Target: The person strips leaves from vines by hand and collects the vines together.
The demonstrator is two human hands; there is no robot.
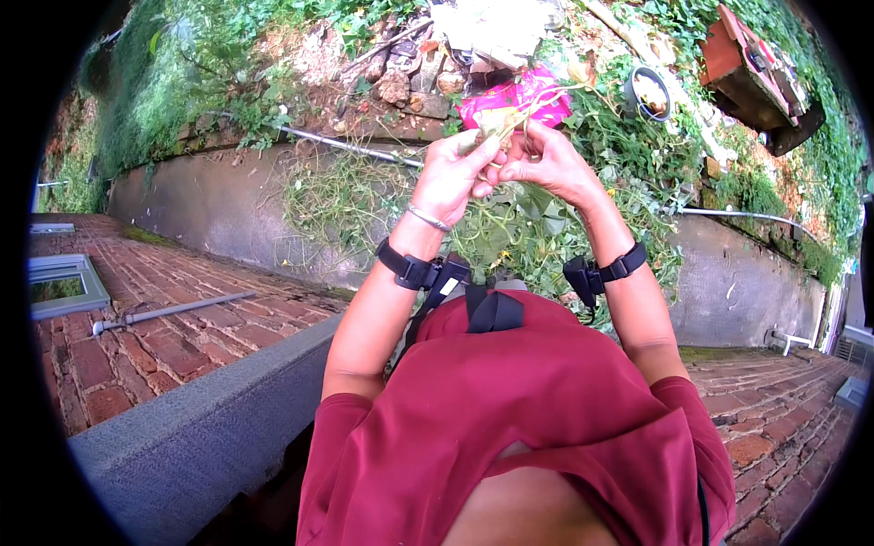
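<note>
Both of my hands meet in front of me, high in the view. My left hand (452, 175) is closed, its thumb and fingers pinching some pale green plant stems (531, 111) that stick out above the fingers. My right hand (553, 166) curls in from the other side, thumb and fingertips pressed on the same stems close to the left fingertips. What lies between the fingertips is partly hidden. Just beyond the hands is a bright pink plastic bag (552, 107). Below them spreads a heap of cut green vines (519, 238) with leaves.
A dark round bucket (628, 92) with pale contents stands right of the bag. Along the concrete strip (218, 214) runs a thin metal pipe (350, 147). Rocks (393, 88) and a white sheet (496, 32) lie beyond. Brick walls (146, 337) rise on both sides.
</note>
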